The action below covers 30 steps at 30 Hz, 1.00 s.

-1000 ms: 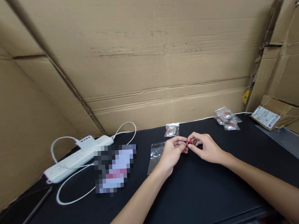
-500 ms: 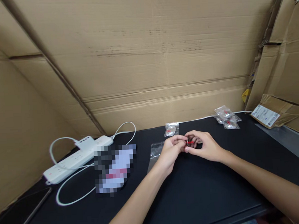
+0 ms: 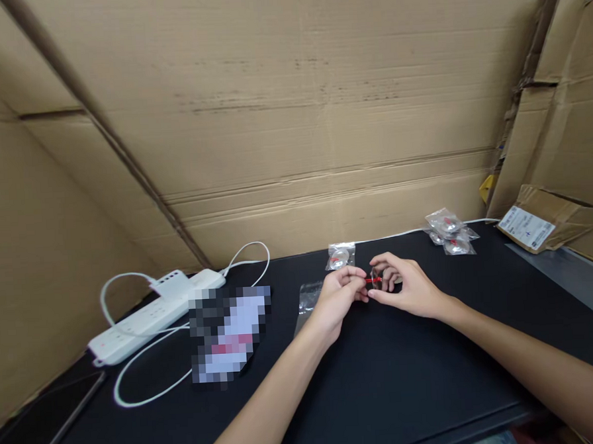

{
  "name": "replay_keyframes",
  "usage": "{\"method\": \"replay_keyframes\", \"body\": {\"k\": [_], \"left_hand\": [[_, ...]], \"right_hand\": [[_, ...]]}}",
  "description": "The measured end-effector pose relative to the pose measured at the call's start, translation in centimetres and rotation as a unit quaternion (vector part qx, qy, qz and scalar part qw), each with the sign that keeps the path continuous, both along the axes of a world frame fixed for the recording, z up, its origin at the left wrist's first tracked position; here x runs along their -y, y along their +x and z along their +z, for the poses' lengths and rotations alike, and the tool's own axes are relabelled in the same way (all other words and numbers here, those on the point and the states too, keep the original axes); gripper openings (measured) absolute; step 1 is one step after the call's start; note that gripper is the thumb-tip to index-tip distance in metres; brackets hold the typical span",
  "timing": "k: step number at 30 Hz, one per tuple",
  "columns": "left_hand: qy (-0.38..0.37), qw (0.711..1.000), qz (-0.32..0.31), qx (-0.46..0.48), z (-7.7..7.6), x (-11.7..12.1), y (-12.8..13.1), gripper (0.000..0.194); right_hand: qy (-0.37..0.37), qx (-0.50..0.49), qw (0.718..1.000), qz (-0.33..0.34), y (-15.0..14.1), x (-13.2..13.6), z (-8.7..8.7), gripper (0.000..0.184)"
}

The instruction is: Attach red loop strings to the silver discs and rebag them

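My left hand and my right hand meet above the black table, fingers pinched together on a small clear round part with a red tab. The part is held between both sets of fingertips, just off the surface. An empty clear plastic bag lies flat under my left wrist. One small sealed bag with a red-marked part rests just beyond my hands near the cardboard wall.
A white power strip with looping white cable lies at the left, beside a blurred-out object. Several sealed bags sit at the back right. Cardboard walls surround the table; a labelled carton stands right. A dark flat device lies front left.
Both hands stayed together at the same spot; the fingers shifted and the clear part with the red tab has turned, now showing more plainly between the fingertips.
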<state>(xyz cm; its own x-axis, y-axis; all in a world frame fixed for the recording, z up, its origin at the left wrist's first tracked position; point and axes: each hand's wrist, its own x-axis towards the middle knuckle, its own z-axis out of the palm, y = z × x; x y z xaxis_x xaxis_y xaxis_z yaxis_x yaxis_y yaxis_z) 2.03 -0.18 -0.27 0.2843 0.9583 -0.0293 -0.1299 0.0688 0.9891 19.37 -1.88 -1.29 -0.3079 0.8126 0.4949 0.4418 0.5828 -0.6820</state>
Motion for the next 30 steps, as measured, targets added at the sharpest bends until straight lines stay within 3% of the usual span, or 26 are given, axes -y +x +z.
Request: {"method": "replay_keyframes", "body": {"k": [30], "left_hand": [[0.079,0.993,0.039,-0.079,-1.3,-0.8,-0.2,0.008]], "right_hand": [[-0.002,0.046,0.998,-0.030,0.3,0.0,-0.4,0.039]]}}
